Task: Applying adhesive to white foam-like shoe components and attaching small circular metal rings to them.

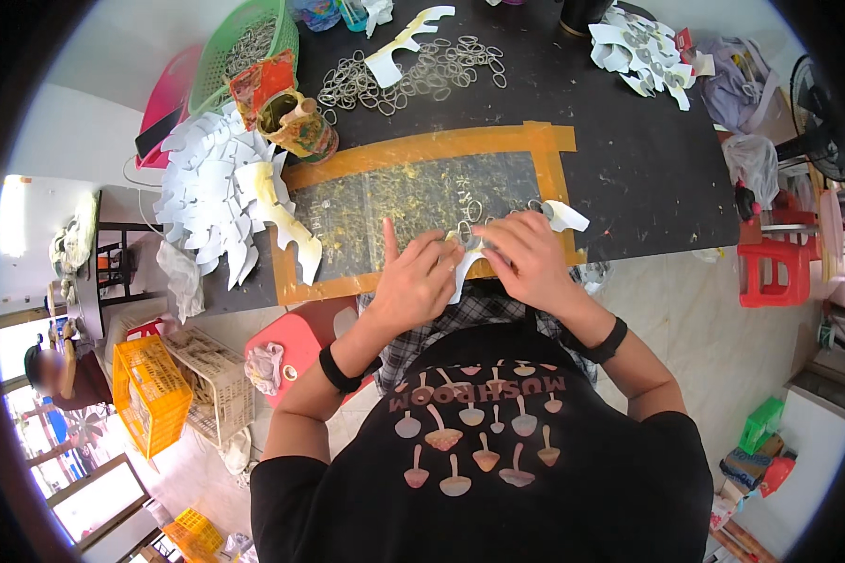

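Pinching a white cut-out card piece (463, 265) together, the left hand (411, 281) and right hand (530, 258) each keep a clenched grip on it over the glue-smeared clear plastic sheet (413, 202), taped in orange onto the black worktop (629, 150). Metal rings (413, 75) lie farther back, a fanned stack of white card shapes (216, 192) to the left.

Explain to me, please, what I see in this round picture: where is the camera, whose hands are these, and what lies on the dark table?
There is no machine here. A person wears the camera on the head, so it looks down at their own hands. The lens bends straight edges. The left hand and right hand together press a white cut-out piece against a clear mat with an orange tape border. On the black table lie metal rings, a stack of white cut-outs and a green basket.
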Available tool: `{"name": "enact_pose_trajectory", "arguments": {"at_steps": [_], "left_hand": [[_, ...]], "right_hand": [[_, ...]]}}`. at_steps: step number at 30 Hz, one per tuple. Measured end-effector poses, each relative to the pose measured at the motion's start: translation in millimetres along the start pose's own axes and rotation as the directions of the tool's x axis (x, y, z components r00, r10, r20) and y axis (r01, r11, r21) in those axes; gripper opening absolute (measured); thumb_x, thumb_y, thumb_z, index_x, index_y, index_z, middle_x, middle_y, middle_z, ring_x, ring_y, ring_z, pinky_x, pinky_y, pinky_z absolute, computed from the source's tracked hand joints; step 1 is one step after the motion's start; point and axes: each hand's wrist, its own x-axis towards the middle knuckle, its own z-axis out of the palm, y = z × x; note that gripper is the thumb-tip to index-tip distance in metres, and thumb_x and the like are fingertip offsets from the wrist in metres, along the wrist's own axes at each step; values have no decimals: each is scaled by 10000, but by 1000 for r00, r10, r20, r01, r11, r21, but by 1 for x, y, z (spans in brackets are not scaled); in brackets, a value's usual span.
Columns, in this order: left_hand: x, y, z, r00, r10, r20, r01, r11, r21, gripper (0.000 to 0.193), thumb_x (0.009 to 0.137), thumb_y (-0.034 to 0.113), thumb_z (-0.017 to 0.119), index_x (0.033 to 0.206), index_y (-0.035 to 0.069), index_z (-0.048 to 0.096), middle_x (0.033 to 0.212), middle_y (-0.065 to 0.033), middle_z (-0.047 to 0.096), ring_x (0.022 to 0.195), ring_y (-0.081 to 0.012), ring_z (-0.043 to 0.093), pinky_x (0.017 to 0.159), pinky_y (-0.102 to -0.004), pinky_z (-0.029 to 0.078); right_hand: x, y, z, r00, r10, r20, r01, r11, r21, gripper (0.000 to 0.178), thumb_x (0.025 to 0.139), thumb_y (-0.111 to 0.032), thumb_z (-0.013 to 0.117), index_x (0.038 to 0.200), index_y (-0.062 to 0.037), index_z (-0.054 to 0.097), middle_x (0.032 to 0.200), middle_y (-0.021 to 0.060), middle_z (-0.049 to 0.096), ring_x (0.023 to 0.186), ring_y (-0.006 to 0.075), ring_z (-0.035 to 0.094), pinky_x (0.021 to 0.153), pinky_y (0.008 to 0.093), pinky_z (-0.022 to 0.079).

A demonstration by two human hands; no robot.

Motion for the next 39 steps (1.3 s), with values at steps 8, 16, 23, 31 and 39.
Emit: {"name": "enact_pose_trajectory", "arguments": {"at_steps": [8,16,23,31,39], "left_hand": [[24,-7,-4,999,-17,-29,15,999,-41,197,772,119,684,964,85,658,874,-41,604,1019,-215,587,1117,-642,74],[24,-12,3,993,114,-4,-113,989,99,132,757,80,677,882,83,636,848,-53,601,965,-209,601,1110,-639,158],[24,-11,-6,999,31,-29,-34,994,-103,106,801,46,622,905,52,600,897,-85,617,985,-255,603,1116,-647,86],[7,0,-13,997,9,78,-3,997,-77,350,803,173,629,1120,28,598,1066,-105,601,1106,-267,553,1072,-711,78],[-5,2,-1,999,5,41,-8,997,72,367,805,211,654,1161,123,643,1153,-101,532,1162,-288,504,1076,-701,46]], "right_hand": [[2,13,2,977,-162,135,174,981,-80,174,750,-64,676,920,-47,642,837,50,631,841,226,584,782,354,423],[10,2,2,985,-84,148,99,991,-92,154,773,-108,682,896,-57,605,809,43,605,819,218,571,756,352,404],[6,5,13,965,-193,175,236,933,-270,111,767,-119,658,822,-80,570,760,31,479,790,205,512,758,354,380],[-4,-3,3,944,-235,229,303,895,-327,189,791,-166,658,929,-49,605,876,41,545,889,203,537,828,367,387],[0,17,-9,983,-4,185,-22,990,142,330,787,-186,715,1066,-47,608,1004,94,605,1005,247,558,819,382,445]]}}
